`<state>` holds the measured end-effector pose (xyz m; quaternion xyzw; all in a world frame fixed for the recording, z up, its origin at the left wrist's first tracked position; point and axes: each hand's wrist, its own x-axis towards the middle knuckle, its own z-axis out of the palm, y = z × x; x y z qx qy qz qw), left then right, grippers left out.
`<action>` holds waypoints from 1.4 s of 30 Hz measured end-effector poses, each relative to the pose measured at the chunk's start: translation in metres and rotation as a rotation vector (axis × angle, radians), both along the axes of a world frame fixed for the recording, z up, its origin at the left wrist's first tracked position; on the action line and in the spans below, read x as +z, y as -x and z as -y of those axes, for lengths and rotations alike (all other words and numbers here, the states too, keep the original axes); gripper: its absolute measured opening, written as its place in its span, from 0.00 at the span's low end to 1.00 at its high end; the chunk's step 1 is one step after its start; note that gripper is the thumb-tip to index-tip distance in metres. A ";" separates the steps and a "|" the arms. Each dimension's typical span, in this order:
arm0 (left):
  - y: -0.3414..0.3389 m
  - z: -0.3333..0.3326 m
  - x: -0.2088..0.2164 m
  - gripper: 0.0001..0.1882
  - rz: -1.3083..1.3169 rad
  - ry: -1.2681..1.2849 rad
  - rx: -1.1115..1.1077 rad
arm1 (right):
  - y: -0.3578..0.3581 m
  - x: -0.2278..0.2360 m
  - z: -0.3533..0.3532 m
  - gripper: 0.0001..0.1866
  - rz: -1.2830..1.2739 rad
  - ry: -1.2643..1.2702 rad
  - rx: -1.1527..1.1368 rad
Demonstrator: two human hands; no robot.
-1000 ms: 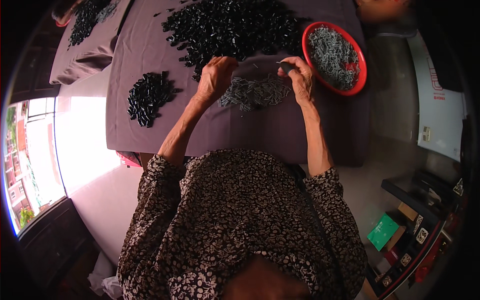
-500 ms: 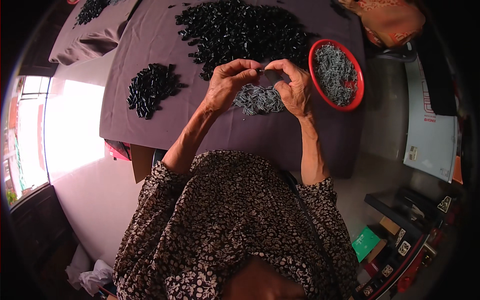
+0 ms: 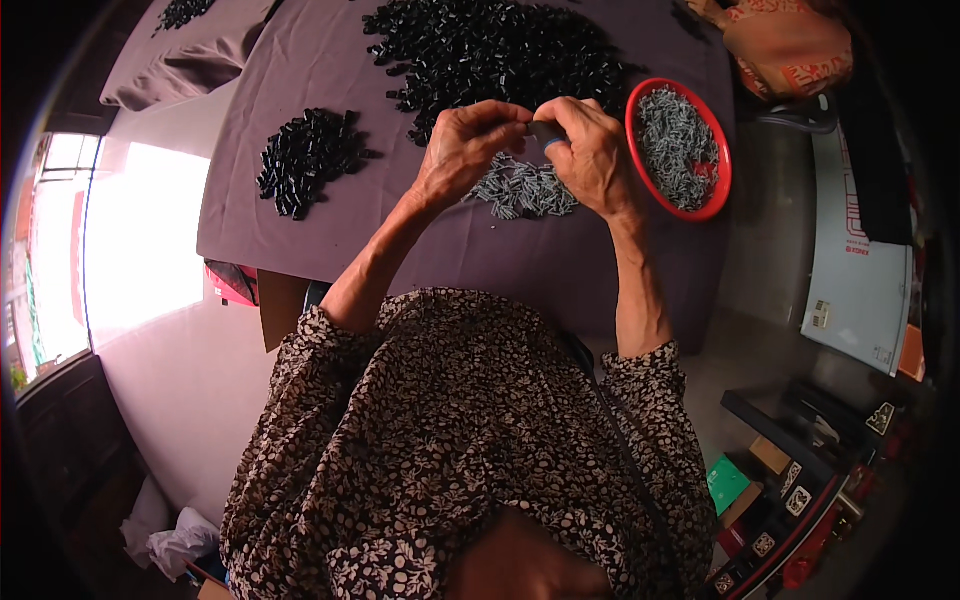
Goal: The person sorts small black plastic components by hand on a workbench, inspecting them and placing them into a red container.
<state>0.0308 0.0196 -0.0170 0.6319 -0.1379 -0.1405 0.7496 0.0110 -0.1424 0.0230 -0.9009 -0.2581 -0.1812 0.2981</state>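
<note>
Above the table my left hand (image 3: pixel 467 150) is closed in a pinch, with a small dark piece (image 3: pixel 529 129) at its fingertips. My right hand (image 3: pixel 592 158) meets it there, thumb and forefinger pressed together; whatever they hold is hidden. A dark cover (image 3: pixel 547 133) wraps one digit of the right hand. Under and between the hands lies a small heap of grey screws (image 3: pixel 522 190). Just beyond them spreads a large heap of small black plastic pieces (image 3: pixel 490 60). To the right, a red oval basin (image 3: pixel 724 190) holds many more grey screws.
A smaller pile of black pieces (image 3: pixel 308 165) lies on the left of the purple tablecloth (image 3: pixel 400 265). Another covered surface (image 3: pixel 190 65) stands at far left with black pieces on it. An orange patterned bundle (image 3: pixel 785 45) sits at the far right, and boxes (image 3: pixel 735 485) lie lower right.
Both hands have shifted slightly, and the right hand has turned, its fingers curling more over the piece. The small metal part seen between the fingertips is now hidden.
</note>
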 end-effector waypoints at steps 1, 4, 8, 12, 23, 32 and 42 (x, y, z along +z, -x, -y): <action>-0.002 0.000 -0.004 0.11 -0.036 0.070 -0.006 | -0.002 -0.002 0.002 0.13 -0.065 0.006 -0.027; -0.004 0.000 -0.002 0.09 -0.146 0.196 -0.039 | 0.003 0.005 0.007 0.14 -0.100 -0.116 -0.148; -0.007 -0.004 -0.009 0.08 -0.201 0.245 0.034 | 0.026 -0.033 0.018 0.13 -0.135 0.017 -0.012; -0.007 -0.011 -0.017 0.09 -0.224 0.248 0.057 | 0.061 -0.064 0.012 0.13 -0.268 0.099 0.017; 0.004 -0.005 -0.012 0.08 -0.260 0.285 0.030 | 0.060 -0.075 0.009 0.11 -0.150 0.269 0.032; 0.016 0.011 0.005 0.08 -0.223 0.351 0.024 | 0.017 -0.019 0.023 0.13 -0.533 -0.968 0.098; 0.015 0.005 0.017 0.08 -0.118 0.326 -0.008 | 0.008 -0.002 0.017 0.14 -0.500 -0.866 0.183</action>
